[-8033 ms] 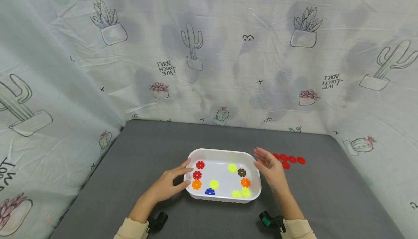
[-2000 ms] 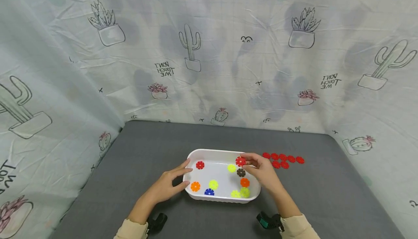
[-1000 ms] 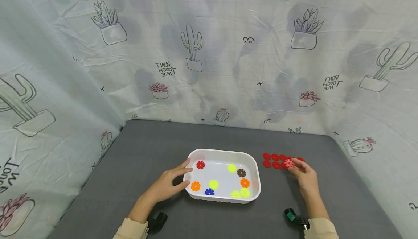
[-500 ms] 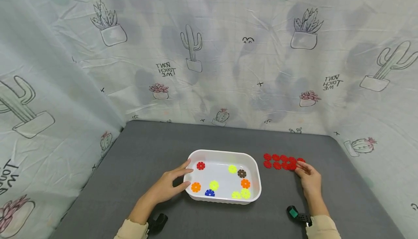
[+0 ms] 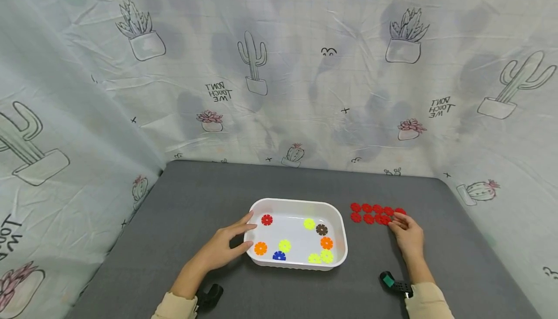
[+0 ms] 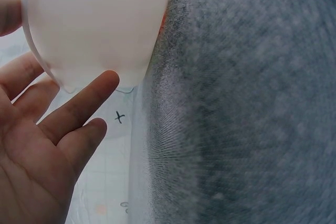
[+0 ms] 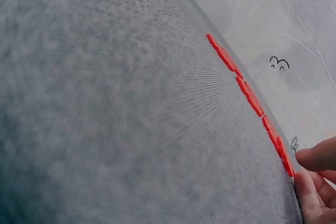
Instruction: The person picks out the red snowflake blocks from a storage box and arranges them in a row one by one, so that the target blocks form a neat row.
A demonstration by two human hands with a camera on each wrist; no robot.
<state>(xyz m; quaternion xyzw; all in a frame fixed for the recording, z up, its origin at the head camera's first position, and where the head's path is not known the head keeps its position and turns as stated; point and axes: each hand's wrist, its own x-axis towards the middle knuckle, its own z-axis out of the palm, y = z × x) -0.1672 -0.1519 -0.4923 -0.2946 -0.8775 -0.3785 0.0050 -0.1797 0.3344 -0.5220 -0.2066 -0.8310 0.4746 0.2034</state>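
My left hand point(image 5: 222, 246) rests on the left end of a white plastic tub point(image 5: 296, 265), fingertips at its rim; in the left wrist view spread fingers point(image 6: 79, 111) lie along the tub's outer wall point(image 6: 100, 30). On the table to the right, red notched snowflake discs point(image 5: 367, 208) lie flat in two rows. My right hand point(image 5: 409, 235) is at the right end of the near row, thumb and fingertips right at the last red disc point(image 5: 385, 220) and partly covering it. The right wrist view shows thumb and forefinger point(image 7: 317, 153) apart beside the row's end.
Inside the tub lie a red disc point(image 5: 267, 220), an orange disc point(image 5: 260, 248), a blue disc point(image 5: 279, 255), a brown disc point(image 5: 321, 230), a darker orange disc point(image 5: 326, 243) and several yellow ones point(image 5: 285, 246). A patterned curtain point(image 5: 279, 67) hangs behind the grey table point(image 5: 209, 183).
My right hand took red discs from the tub and set them in the near row, which has grown rightward. Since half a second ago it has shifted slightly left. The left hand stays put.
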